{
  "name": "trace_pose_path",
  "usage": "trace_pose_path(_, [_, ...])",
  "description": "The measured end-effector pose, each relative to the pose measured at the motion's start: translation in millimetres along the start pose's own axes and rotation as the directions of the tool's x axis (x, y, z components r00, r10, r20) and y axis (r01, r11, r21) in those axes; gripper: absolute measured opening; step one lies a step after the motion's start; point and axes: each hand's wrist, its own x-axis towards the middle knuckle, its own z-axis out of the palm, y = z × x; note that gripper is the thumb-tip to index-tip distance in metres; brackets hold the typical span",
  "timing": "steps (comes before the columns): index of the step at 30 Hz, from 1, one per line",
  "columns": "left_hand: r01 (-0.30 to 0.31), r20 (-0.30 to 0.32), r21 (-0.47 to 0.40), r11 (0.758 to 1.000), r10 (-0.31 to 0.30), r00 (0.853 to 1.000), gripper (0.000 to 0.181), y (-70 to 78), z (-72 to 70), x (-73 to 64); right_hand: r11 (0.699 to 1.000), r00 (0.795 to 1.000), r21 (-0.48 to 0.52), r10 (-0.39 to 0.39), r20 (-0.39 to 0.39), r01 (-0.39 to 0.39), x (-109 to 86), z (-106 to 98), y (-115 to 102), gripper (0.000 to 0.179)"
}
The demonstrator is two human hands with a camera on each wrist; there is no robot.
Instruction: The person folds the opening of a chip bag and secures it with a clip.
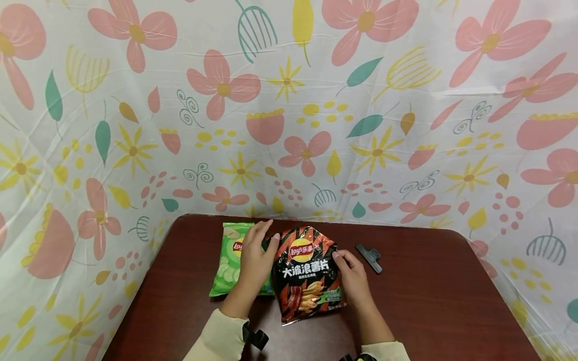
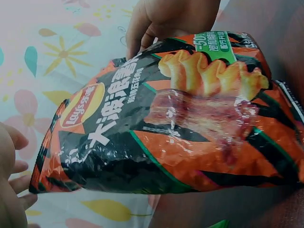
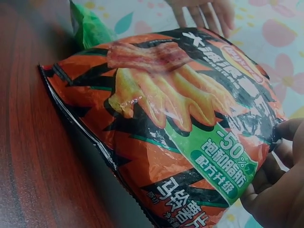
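A black-and-orange bag of potato chips (image 1: pixel 307 276) is held tilted above the table, its printed front facing up. My right hand (image 1: pixel 354 276) grips its right edge; in the right wrist view the fingers (image 3: pixel 270 175) curl at that edge. By the upper left corner of the bag is my left hand (image 1: pixel 255 258), its fingers extended. The left wrist view shows the left fingers (image 2: pixel 21 183) beside the bag's top end; whether they touch it I cannot tell. Behind the left hand lies a green bag of potato chips (image 1: pixel 229 268), partly covered by hand and front bag.
A dark grey bag clip (image 1: pixel 370 258) lies on the brown table (image 1: pixel 433 301), right of the right hand. Along the table's back and sides hangs a white cloth (image 1: pixel 289 150) printed with flowers and leaves.
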Motion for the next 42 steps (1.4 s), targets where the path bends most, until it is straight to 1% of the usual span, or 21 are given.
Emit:
trace_pose_path(2, [-0.059, -0.022, 0.051, 0.997, 0.060, 0.998, 0.041, 1.2, -0.3, 1.3, 1.000, 1.000, -0.013, -0.015, 0.016, 0.016, 0.1, 0, 2, 0.029])
trace_pose_path(5, [-0.137, -0.041, 0.118, 0.983, 0.143, 0.989, 0.037, 3.7, -0.5, 2.8, 0.999, 0.999, -0.026, -0.024, 0.035, 0.025, -0.3, 1, 3, 0.030])
trace_pose_path(7, [-0.173, -0.040, 0.144, 0.974, 0.180, 0.983, 0.035, 5.9, -0.6, 3.4, 0.999, 0.999, -0.029, -0.031, 0.041, 0.032, -0.6, 2, 3, 0.031])
trace_pose_path(8, [-0.181, -0.036, 0.152, 0.972, 0.188, 0.981, 0.035, 7.0, -0.8, 3.4, 0.999, 0.999, -0.031, -0.030, 0.045, 0.032, -0.9, 2, 2, 0.031])
trace_pose_path(11, [-0.179, -0.011, 0.163, 0.970, 0.183, 0.983, 0.034, 10.3, -1.4, 3.7, 0.999, 0.998, -0.030, -0.037, 0.050, 0.038, -2.0, 4, 1, 0.031])
trace_pose_path(16, [-0.150, 0.033, 0.171, 0.974, 0.147, 0.989, 0.034, 14.7, -2.3, 3.9, 0.997, 0.996, -0.048, -0.055, 0.066, 0.059, -3.9, 7, 0, 0.029])
trace_pose_path(21, [-0.134, 0.077, 0.167, 0.977, 0.123, 0.989, 0.036, 16.5, -2.5, 2.5, 0.997, 0.994, -0.034, -0.062, 0.090, 0.066, -4.5, 9, 2, 0.029])
trace_pose_path(24, [-0.160, 0.099, 0.172, 0.972, 0.145, 0.985, 0.036, 17.1, -2.6, 2.2, 0.997, 0.993, -0.034, -0.065, 0.099, 0.069, -4.4, 11, 3, 0.029])
trace_pose_path(27, [-0.195, 0.118, 0.193, 0.962, 0.175, 0.978, 0.034, 17.9, -2.7, 2.9, 0.997, 0.992, -0.031, -0.070, 0.109, 0.074, -4.8, 12, 3, 0.028])
trace_pose_path(31, [-0.226, 0.166, 0.231, 0.946, 0.191, 0.968, 0.030, 18.8, -3.0, 4.3, 0.998, 0.990, -0.015, -0.066, 0.122, 0.068, -6.4, 14, 4, 0.027])
trace_pose_path(35, [-0.229, 0.220, 0.256, 0.939, 0.175, 0.960, 0.029, 19.6, -3.6, 5.7, 0.998, 0.989, -0.005, -0.061, 0.138, 0.062, -7.2, 15, 4, 0.027])
trace_pose_path(38, [-0.222, 0.262, 0.270, 0.937, 0.151, 0.953, 0.030, 21.1, -4.8, 6.7, 0.998, 0.987, -0.010, -0.065, 0.150, 0.067, -7.8, 15, 4, 0.027])
trace_pose_path(42, [-0.204, 0.311, 0.263, 0.943, 0.118, 0.943, 0.032, 24.6, -7.2, 8.3, 0.996, 0.986, -0.043, -0.075, 0.152, 0.082, -8.5, 15, 3, 0.025])
